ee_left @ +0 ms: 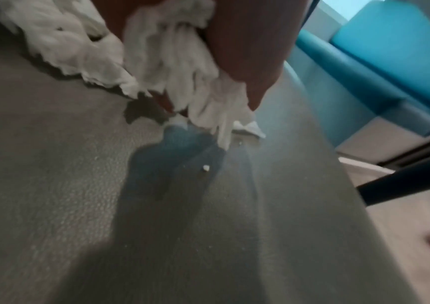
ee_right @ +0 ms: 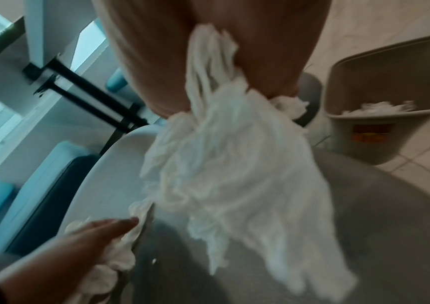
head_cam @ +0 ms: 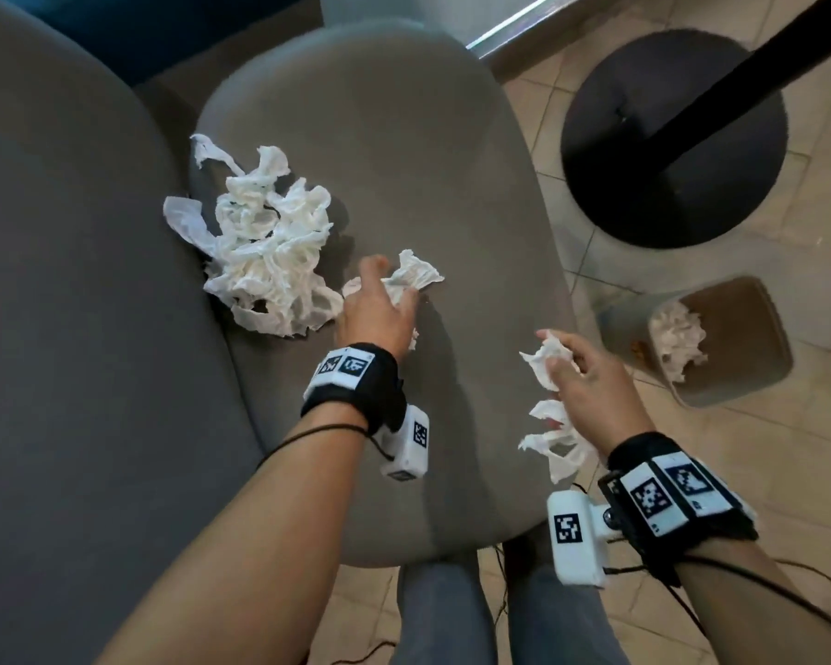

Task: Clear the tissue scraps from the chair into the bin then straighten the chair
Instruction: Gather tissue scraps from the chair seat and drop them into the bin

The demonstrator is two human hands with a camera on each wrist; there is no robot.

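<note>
A big heap of white tissue scraps (head_cam: 265, 242) lies on the grey chair seat (head_cam: 428, 160), near the backrest. My left hand (head_cam: 380, 304) grips a crumpled scrap (head_cam: 416, 276) at the heap's right edge; the left wrist view shows that tissue (ee_left: 182, 67) bunched under my fingers (ee_left: 242, 51). My right hand (head_cam: 581, 371) holds a wad of tissue (head_cam: 548, 415) over the seat's right edge, and the wad (ee_right: 234, 174) hangs down from it in the right wrist view. The beige bin (head_cam: 749, 338) stands on the floor to the right with tissue (head_cam: 677, 338) inside.
The grey backrest (head_cam: 68, 328) fills the left. A black round table base (head_cam: 672, 136) with a pole stands on the tiled floor (head_cam: 787, 472) beyond the bin. Teal seating (ee_left: 390, 61) is behind the chair. My legs (head_cam: 452, 616) are at the seat's front edge.
</note>
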